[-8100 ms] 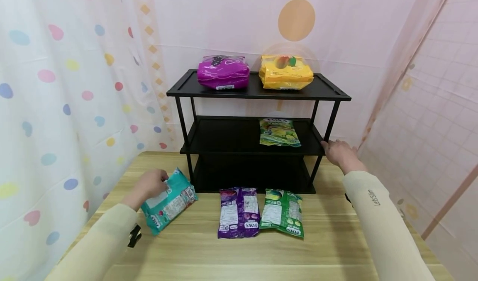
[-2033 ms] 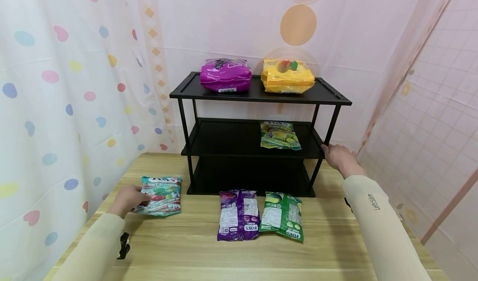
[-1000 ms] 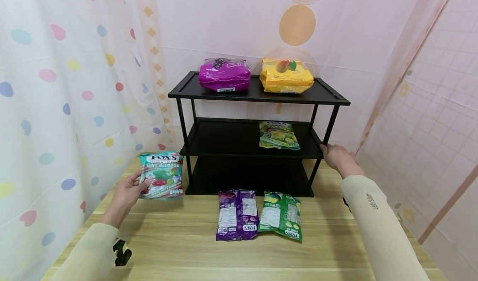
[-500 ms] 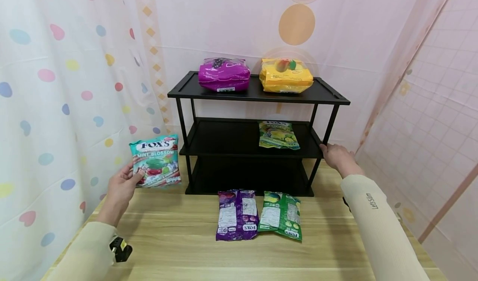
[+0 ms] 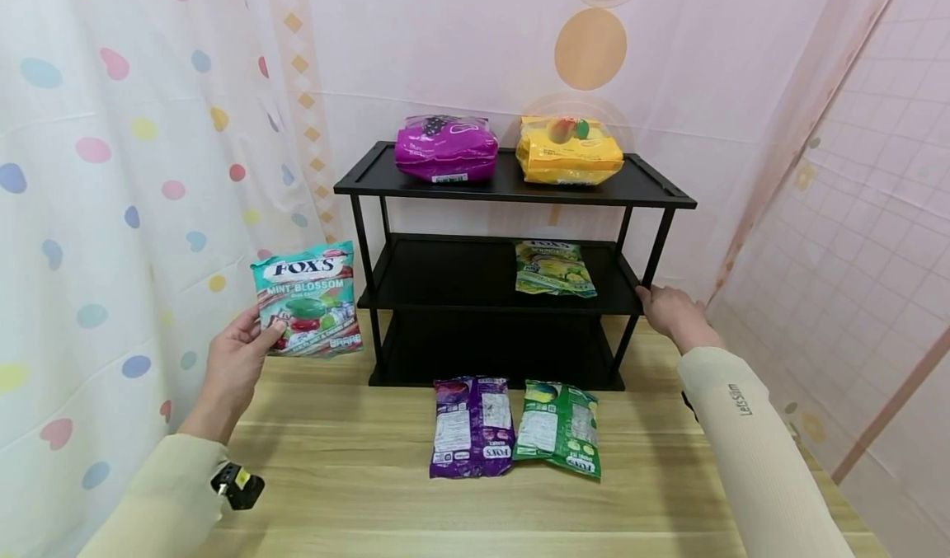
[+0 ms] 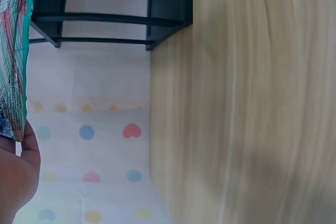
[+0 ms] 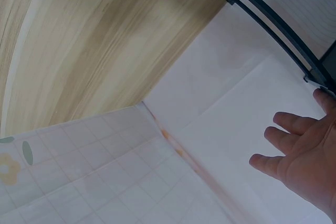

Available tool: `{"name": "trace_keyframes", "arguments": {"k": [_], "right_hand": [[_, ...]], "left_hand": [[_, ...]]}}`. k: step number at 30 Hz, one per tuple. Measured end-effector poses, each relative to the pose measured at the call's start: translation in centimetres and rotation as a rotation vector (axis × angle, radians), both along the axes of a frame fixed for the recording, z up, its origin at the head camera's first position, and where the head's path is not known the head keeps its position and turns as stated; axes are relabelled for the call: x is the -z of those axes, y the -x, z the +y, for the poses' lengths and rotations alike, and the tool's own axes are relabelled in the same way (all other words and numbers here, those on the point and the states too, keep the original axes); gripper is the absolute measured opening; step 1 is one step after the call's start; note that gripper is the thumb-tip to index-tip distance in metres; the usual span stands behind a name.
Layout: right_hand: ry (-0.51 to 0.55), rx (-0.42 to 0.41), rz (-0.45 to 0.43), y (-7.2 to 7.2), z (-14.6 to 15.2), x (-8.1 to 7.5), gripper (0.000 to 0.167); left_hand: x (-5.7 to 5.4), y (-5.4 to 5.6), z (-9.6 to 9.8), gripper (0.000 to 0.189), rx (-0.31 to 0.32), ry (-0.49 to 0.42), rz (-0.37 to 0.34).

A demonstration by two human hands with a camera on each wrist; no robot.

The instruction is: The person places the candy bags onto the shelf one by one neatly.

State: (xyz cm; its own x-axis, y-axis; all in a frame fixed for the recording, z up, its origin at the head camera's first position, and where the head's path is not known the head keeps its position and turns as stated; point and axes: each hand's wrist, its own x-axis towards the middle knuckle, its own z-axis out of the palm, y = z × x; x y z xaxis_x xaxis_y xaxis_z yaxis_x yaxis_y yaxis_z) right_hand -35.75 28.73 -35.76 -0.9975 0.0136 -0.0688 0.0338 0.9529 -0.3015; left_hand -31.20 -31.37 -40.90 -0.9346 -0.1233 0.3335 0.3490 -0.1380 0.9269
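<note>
A teal Fox's Mint Blossom candy bag (image 5: 306,301) is held up off the table, left of the rack, its printed front facing me. My left hand (image 5: 233,360) pinches its lower left corner, thumb on the front and fingers behind. The left wrist view shows the bag (image 6: 11,61) edge-on. My right hand (image 5: 674,311) touches the right end of the black rack's (image 5: 445,274) middle shelf, beside the post. In the right wrist view this hand (image 7: 304,145) has its fingers extended and spread, one fingertip at the shelf edge; the thumb is hidden there.
A magenta bag (image 5: 447,150) and a yellow bag (image 5: 569,152) sit on the top shelf. A yellow-green candy bag (image 5: 552,269) leans on the middle shelf's right half. Purple (image 5: 472,428) and green (image 5: 558,428) candy bags lie on the wooden table (image 5: 356,492) before the rack.
The teal bag was turned from its back to its front, then lifted off the table by my left hand, rising steadily. My right hand has stayed at the rack's side.
</note>
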Motion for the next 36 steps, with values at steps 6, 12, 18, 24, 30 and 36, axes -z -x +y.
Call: {"name": "trace_keyframes", "arguments": {"k": [6,12,18,24,30,36], "right_hand": [[0.002,-0.001,-0.002,0.0,0.1,0.0,0.065],[0.009,-0.002,-0.005,-0.1,0.1,0.0,0.065],[0.007,-0.003,0.005,-0.2,0.0,0.0,0.065],[-0.001,-0.002,0.017,-0.1,0.0,0.1,0.066],[-0.006,-0.005,0.025,0.0,0.1,0.1,0.066],[0.0,-0.004,0.015,-0.1,0.0,0.2,0.068]], "left_hand": [[-0.7,-0.2,1.2,0.046,0.033,0.017,0.033],[-0.9,-0.2,2.5,0.04,0.061,0.065,0.029],[-1.1,0.1,3.8,0.039,0.086,0.123,0.044],[-1.6,0.3,5.4,0.044,0.123,0.162,0.037],[-2.1,0.4,6.9,0.054,0.134,0.225,-0.022],[-2.7,0.8,8.3,0.052,0.11,0.289,-0.07]]}}
